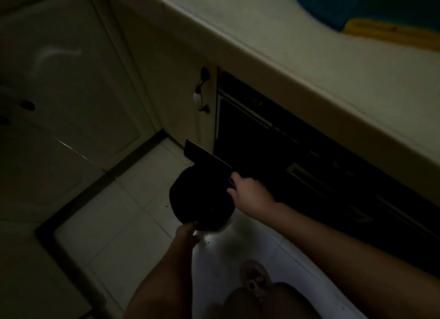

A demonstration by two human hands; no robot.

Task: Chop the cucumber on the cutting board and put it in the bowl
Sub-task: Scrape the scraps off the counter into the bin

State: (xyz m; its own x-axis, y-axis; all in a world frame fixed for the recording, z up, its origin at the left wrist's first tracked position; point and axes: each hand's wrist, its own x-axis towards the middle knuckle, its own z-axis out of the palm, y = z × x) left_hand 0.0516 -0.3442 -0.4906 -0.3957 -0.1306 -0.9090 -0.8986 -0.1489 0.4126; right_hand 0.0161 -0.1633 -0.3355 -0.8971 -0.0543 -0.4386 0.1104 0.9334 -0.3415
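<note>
It is very dark. The left hand (188, 233) grips the rim of a round black thing, maybe the bowl (197, 199), low above the floor (119, 223). The right hand (250, 192) is closed around the handle of the knife (204, 156), with the blade over the bowl. The yellow cutting board (390, 34) lies up on the bench (309, 44).

Floor tiles (133, 223) glossy, refl.; countertop (309, 63) smooth matt; cutting board (390, 34) wood.
</note>
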